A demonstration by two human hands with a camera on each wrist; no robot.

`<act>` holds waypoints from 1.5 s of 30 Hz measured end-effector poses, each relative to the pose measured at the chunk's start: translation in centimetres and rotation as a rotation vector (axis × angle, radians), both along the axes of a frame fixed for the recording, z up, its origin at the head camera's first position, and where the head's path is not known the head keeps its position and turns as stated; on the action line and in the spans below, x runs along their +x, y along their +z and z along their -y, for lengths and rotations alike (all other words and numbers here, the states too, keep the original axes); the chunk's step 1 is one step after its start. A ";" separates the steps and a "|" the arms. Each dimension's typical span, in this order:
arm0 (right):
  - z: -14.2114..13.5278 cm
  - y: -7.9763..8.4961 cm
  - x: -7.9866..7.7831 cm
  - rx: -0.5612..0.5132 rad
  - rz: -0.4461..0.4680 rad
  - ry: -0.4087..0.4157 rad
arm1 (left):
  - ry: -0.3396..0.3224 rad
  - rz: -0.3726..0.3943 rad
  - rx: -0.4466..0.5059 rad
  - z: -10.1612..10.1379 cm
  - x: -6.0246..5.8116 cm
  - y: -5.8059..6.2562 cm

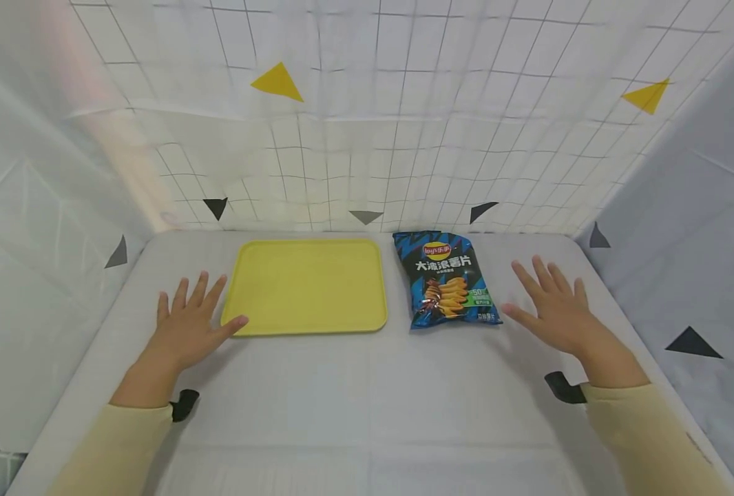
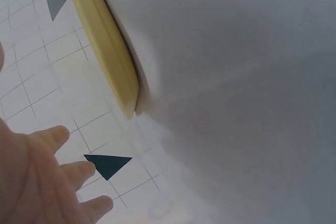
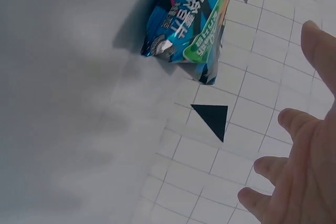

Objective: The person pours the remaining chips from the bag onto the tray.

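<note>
A yellow rectangular tray (image 1: 305,286) lies on the white table, left of centre; its edge (image 2: 107,45) shows in the left wrist view. To its right lies a blue and black bag of potato chips (image 1: 446,279), its lower end (image 3: 181,22) seen in the right wrist view. My left hand (image 1: 187,331), palm down with fingers spread, is over the table at the tray's left side, the thumb overlapping the tray's corner in the head view. Right of the chip bag my right hand (image 1: 556,313) is spread the same way, thumb pointing toward the bag. Both hands hold nothing.
White sheeting with a grid pattern (image 1: 354,158) hangs behind the table, bearing yellow and dark triangles. Plain pale sheets (image 1: 689,262) close off the left and right sides. A black strap piece (image 1: 565,388) sticks out at each sleeve cuff.
</note>
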State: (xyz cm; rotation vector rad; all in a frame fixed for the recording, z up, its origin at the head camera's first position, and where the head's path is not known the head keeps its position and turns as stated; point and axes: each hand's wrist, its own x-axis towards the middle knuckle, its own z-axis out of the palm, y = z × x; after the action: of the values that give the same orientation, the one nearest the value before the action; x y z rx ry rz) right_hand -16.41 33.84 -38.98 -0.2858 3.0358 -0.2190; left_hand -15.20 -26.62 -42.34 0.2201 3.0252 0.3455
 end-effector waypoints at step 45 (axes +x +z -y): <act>9.8 -0.9 -2.8 -0.124 0.062 0.147 | 0.004 0.239 0.159 1.0 -2.9 -1.2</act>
State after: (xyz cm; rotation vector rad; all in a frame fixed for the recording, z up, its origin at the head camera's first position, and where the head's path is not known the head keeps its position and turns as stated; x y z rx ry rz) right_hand -19.23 24.00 -39.88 -0.4995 2.9285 -0.3973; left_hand -18.13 -27.59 -43.54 0.1699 2.7651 0.5699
